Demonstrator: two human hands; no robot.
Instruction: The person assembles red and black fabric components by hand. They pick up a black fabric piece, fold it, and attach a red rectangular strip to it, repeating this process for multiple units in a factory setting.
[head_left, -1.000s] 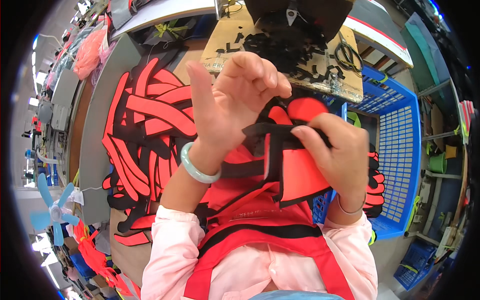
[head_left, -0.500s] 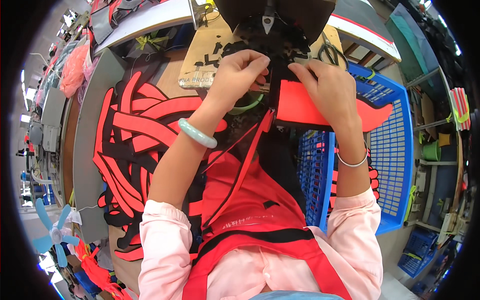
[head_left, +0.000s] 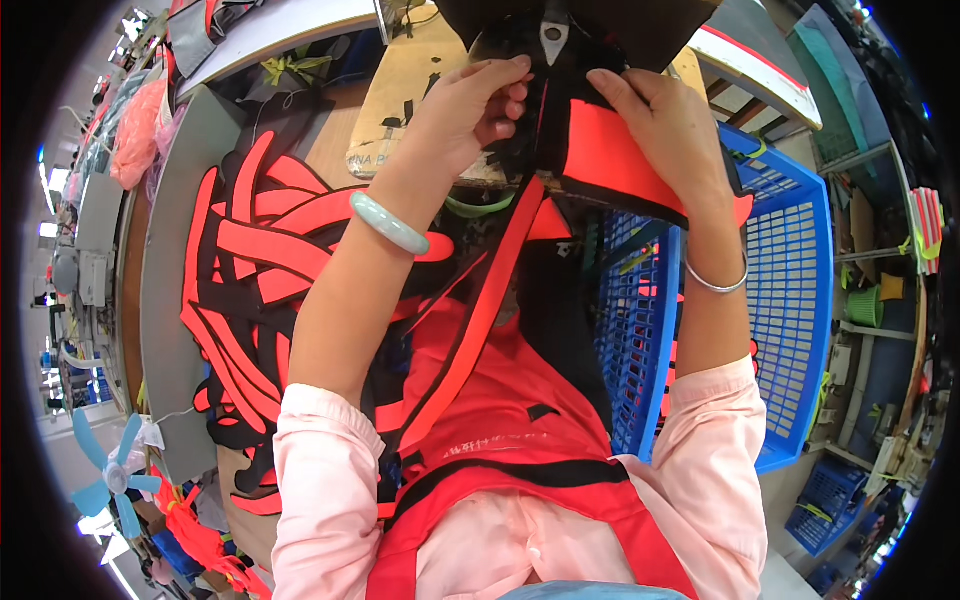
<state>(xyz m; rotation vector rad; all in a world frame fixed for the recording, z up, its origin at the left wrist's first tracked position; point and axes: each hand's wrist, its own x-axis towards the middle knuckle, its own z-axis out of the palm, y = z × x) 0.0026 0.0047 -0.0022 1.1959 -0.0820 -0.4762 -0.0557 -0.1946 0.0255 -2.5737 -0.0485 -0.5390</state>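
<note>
My left hand (head_left: 474,112) is closed in a pinch left of a machine's pointed metal part (head_left: 552,40); what its fingertips hold cannot be made out. My right hand (head_left: 672,125) is closed at the black edge of a red fabric piece (head_left: 605,150), partly covering it. A long red strip with black edging (head_left: 480,305) runs from my lap up to the gap between my hands, where dark material hides its end. Black scraps (head_left: 408,112) lie on the wooden machine table (head_left: 372,135).
A pile of red, black-edged strips (head_left: 275,245) lies to the left beside a grey panel (head_left: 190,190). On the right stands a blue plastic basket (head_left: 815,300) with red pieces inside. A small blue fan (head_left: 115,475) is at the lower left.
Both hands have moved farther away, toward the machine. The red fabric piece has shifted the same way, and the long strip now reaches higher between my hands.
</note>
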